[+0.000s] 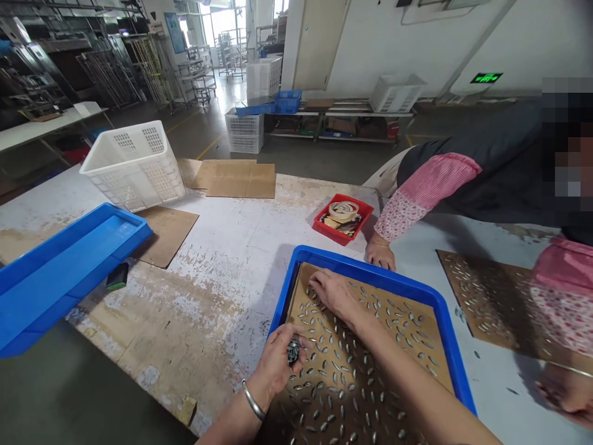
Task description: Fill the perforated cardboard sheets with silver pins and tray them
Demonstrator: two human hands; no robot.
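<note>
My left hand (282, 358), with a metal bangle at its wrist, is cupped around a clump of small dark silvery metal pieces (293, 351) over the near left side of the tray. My right hand (331, 293) reaches across to the far left corner, its fingertips pinched just above the board; whatever is between them is too small to make out. Beneath both hands, a brown board (343, 371) lies inside a blue tray (370, 270). Small leaf-shaped metal pieces are spread over the board, spaced apart. My right forearm hides part of them.
Across the table a co-worker's hand (380, 254) rests by the tray's far edge, near a red bin (324, 232) of rings. Another board of pieces (456, 272) lies right. At left are an empty blue tray (69, 272), a white crate (139, 179) and flat cardboard (241, 179).
</note>
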